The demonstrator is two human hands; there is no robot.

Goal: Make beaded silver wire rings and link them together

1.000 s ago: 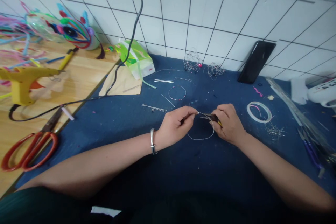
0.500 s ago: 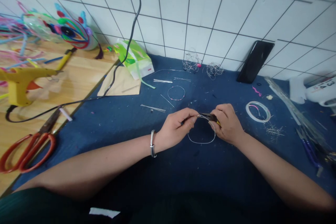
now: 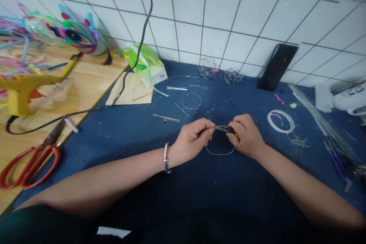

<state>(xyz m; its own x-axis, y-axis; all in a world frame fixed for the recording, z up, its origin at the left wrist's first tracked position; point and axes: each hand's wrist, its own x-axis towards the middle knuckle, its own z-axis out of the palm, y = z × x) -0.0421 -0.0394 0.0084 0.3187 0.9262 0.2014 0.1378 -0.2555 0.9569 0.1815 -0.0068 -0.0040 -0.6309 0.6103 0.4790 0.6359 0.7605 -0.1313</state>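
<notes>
- The thin wire loop (image 3: 220, 154) is between the two hands at the middle of the blue-covered counter (image 3: 137, 137), its lower arc bowed toward the wearer. Whether that arc touches the cloth, I cannot tell.
- The left hand (image 3: 192, 139) has a narrow grip: thumb and forefinger are pinched together on the upper part of the loop, at the tip of the pliers (image 3: 224, 128).
- The right hand (image 3: 248, 135) is curled round the pliers, its grip filled by the handles, where a bit of yellow shows. The dark nose points at the left fingertips; how firmly it bites the wire is too small to make out.
- The loop looks very light and springy, stiff enough to hold its curve yet easily kinked. Smooth, thin wire like this would probably roll or slide under a loose pinch.
- The best hold is likely close beside the plier nose, fingertips flat on the wire, leaving the lower arc free; squeezing the bow could spoil its roundness.
- The pliers look rigid and small, heavier than the wire, and best held well back on the handles.
- Beyond the left hand lie a beaded ring (image 3: 191, 109) and loose straight wires (image 3: 166, 117), both apart from the fingers.
</notes>
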